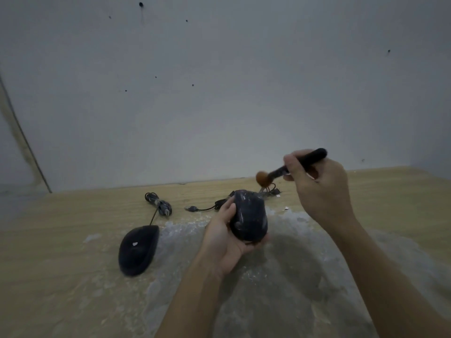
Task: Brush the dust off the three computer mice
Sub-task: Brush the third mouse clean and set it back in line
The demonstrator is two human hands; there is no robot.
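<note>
A dusty black mouse is held up off the wooden table, cradled in the left hand, whose thumb is curled along its left flank and whose fingers are wrapped beneath it; pale streaks of dust are seen across its back; its long axis is pointed away from the person, toward the wall, with its cable trailed back onto the table. Just above and beyond its far end, clear of the shell, the brown head of a brush is poised; the black handle is pinched in the right hand and slanted up to the right; the next stroke is therefore judged to be down and toward the person, along that axis. A second black mouse is laid on the table well to the left, its coiled cord behind it; a third mouse cannot be made out, though further cable is glimpsed behind the held one. Grey dust is spread over the table beneath the hands.
</note>
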